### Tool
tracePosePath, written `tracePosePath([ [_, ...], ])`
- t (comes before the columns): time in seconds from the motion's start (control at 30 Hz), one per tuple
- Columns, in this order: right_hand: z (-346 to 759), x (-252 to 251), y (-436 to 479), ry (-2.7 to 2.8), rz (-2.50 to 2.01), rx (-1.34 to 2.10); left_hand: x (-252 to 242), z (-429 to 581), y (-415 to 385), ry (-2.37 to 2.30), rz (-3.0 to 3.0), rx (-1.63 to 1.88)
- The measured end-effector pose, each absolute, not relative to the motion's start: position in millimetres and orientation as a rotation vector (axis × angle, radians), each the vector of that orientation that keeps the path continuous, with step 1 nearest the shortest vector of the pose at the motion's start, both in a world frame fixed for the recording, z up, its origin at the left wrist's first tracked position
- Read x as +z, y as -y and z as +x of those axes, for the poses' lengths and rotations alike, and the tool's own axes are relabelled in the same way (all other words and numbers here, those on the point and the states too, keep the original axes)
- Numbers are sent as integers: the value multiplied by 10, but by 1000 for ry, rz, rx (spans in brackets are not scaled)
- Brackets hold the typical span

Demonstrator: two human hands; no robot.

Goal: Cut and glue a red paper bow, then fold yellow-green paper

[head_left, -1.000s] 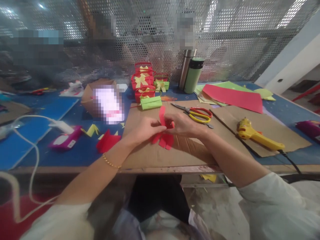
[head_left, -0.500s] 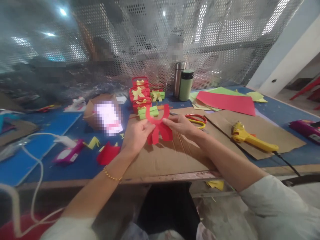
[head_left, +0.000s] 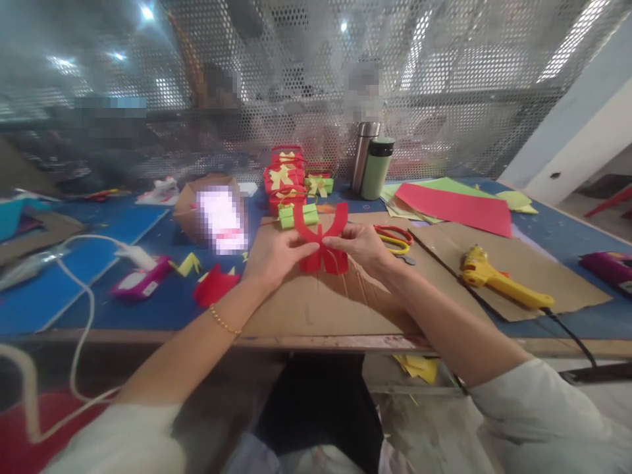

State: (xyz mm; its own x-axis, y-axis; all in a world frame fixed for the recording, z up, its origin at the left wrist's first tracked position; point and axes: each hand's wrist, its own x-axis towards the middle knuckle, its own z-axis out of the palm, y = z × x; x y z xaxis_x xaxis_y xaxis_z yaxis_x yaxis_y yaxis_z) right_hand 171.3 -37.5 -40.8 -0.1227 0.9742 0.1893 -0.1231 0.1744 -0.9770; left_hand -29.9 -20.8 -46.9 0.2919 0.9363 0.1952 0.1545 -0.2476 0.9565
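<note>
Here, two hands [head_left: 273, 258] pinching one red paper cutout [head_left: 336, 262]; two bottles [head_left: 378, 174] behind.

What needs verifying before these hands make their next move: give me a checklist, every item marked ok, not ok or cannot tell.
1. Red paper cutout held by both left hand and right hand: ok, pinched near its middle.
2. Glue gun apart from both hands: ok, lying on the brown cardboard piece at the right.
3. Glue gun hot: cannot tell.
4. Scissors fully in view: not ok, the right hand hides part of them.
5. Scissor blades closed: cannot tell.
</note>
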Motion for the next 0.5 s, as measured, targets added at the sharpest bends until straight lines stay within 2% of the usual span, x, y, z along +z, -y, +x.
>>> tracePosePath([
  [0.5,1673,-461,383,1203,-970,1094,-437,-355,180,-1194,1698,1203],
])
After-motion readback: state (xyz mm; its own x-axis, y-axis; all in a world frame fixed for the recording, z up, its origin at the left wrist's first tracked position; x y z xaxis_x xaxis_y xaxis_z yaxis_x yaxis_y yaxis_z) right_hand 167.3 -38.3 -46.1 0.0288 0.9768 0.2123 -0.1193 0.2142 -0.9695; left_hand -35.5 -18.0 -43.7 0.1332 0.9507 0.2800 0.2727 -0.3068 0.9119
